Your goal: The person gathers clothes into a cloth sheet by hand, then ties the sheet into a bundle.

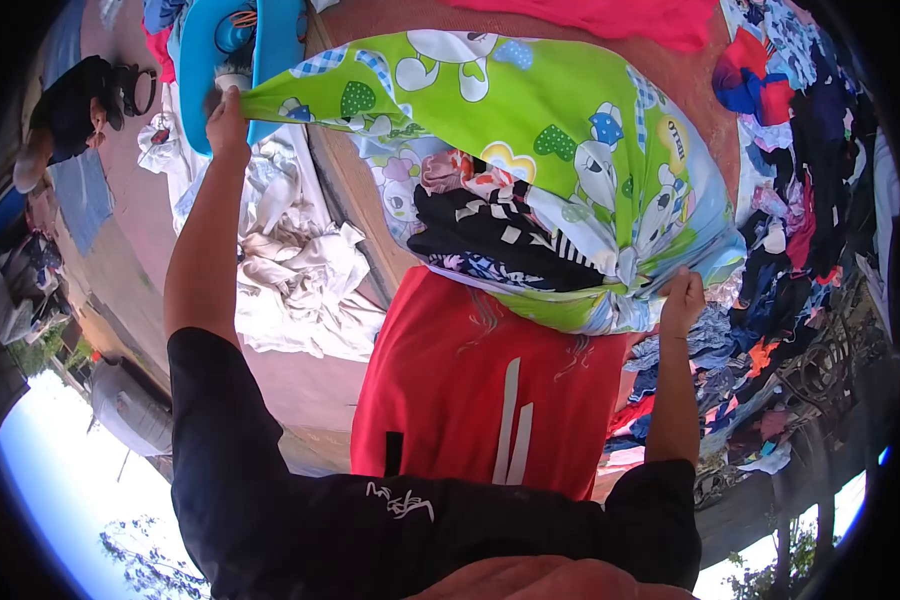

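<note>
A bright green cloth point(560, 110) printed with cartoon animals and hearts is wrapped around a bundle of clothes point(500, 235), black, striped and patterned, which show through a gap at its near left side. My left hand point(227, 125) is closed on a stretched-out corner of the cloth, pulled far to the left. At the right, my right hand point(682, 298) grips the cloth beside a knot point(625, 285) at the bundle's near side. The bundle lies just beyond the red garment over my legs.
White cloths point(295, 270) lie on the left, below a blue plastic container point(270, 50). Heaps of mixed clothes point(770, 240) spread along the right. A pink-red cloth point(610, 20) lies at the far edge. Another person point(75, 110) in dark clothing is at the upper left.
</note>
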### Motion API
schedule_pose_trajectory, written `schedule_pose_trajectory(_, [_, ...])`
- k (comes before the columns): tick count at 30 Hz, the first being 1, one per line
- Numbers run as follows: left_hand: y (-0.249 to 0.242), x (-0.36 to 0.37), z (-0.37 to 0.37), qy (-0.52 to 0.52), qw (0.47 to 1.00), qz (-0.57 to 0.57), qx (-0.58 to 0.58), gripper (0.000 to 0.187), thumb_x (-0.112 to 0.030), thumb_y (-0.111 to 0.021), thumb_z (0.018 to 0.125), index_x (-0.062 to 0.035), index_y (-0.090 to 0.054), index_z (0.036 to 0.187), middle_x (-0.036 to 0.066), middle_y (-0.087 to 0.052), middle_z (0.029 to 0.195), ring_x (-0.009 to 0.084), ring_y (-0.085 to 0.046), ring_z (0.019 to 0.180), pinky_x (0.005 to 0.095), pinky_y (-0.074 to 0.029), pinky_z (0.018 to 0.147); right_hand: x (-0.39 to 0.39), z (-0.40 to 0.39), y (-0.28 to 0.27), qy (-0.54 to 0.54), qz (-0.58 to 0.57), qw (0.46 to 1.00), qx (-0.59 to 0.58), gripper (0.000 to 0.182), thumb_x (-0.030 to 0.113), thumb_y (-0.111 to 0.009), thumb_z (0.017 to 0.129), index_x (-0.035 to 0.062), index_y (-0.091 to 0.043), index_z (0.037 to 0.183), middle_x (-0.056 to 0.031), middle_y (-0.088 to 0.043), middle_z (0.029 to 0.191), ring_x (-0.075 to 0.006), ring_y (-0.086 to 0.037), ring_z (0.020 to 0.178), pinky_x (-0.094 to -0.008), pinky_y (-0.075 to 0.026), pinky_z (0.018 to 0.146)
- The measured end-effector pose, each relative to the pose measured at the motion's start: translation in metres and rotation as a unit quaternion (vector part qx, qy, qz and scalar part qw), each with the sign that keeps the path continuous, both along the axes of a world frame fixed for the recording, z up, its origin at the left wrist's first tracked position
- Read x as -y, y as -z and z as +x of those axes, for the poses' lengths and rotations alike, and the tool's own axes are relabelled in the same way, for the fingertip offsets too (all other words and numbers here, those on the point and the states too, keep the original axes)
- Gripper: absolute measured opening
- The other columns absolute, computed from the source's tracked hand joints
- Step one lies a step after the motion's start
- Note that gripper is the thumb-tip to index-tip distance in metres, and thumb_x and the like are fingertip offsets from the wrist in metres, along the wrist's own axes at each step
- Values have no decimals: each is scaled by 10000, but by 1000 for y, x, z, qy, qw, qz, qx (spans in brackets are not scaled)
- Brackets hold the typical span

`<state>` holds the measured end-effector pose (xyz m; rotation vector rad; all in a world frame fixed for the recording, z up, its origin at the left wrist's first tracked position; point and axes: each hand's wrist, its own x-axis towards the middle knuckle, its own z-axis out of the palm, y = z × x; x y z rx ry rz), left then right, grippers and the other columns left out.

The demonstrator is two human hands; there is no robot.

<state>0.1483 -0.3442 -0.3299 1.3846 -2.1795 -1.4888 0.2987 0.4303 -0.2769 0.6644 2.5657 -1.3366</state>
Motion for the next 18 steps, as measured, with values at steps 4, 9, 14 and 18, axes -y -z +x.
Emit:
schedule_pose_trajectory(4, [-72,-91,58,234,956,-166,61,485,-343,-604,983,24,-567,668,49,-437,537,100,-357,559,330,-342,508,-16,35,-5,-62,108,992,-19,330,219,-598,992,43,-468,746,-25,-490,601,-101,-447,538,-292,-375,512])
schedule_pose_trajectory(9, [-167,-354,138,437,883,6,171,428,-304,-568,974,33,-607,712,258,-568,627,425,-608,600,490,-441,547,11,74,-37,-179,115,977,21,254,209,-684,909,38,-507,844,-113,-548,672,-260,-557,572,-395,-451,569])
schedule_pose_trajectory(14, [-208,-618,186,522,841,132,58,393,-270,-525,958,18,-609,705,273,-615,692,440,-631,658,531,-497,640,15,115,-51,-272,133,953,25,223,187,-689,893,30,-556,979,-86,-622,776,-260,-646,735,-378,-502,682])
schedule_pose_trajectory(18, [-227,-694,135,570,818,71,34,371,-267,-538,934,21,-622,715,278,-614,697,452,-627,662,540,-495,645,16,136,-45,-227,78,971,16,219,197,-682,901,31,-574,994,-81,-633,789,-256,-650,748,-374,-505,692])
